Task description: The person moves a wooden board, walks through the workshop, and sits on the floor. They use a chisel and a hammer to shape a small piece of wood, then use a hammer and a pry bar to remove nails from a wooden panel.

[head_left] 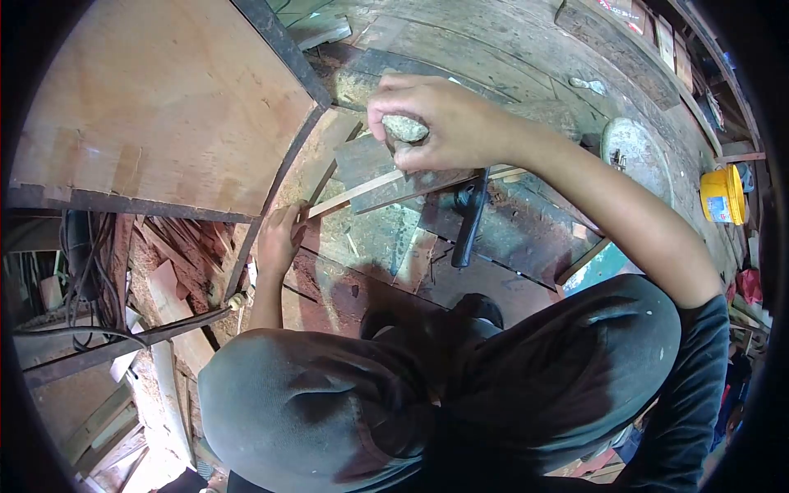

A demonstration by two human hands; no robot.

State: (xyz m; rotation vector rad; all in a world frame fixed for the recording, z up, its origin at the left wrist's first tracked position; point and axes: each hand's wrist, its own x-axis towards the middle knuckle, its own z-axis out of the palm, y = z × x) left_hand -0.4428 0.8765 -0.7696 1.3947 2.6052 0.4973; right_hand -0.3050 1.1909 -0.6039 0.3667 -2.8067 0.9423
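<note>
My left hand pinches the near end of a thin pale wooden strip, which slants up and right over the work area. Above the strip's far part, my right hand is closed round a thick handle with a pale, rough butt end facing me. What the handle belongs to is hidden below the fist. A grey wooden board lies beneath, close to the strip. Right of the strip lies a black tool with a long dark handle.
A large dark-framed plywood panel stands at the left, with cables and wood offcuts below. At the right are a yellow bucket and a pale round-topped object bearing small items. Planks lie along the back.
</note>
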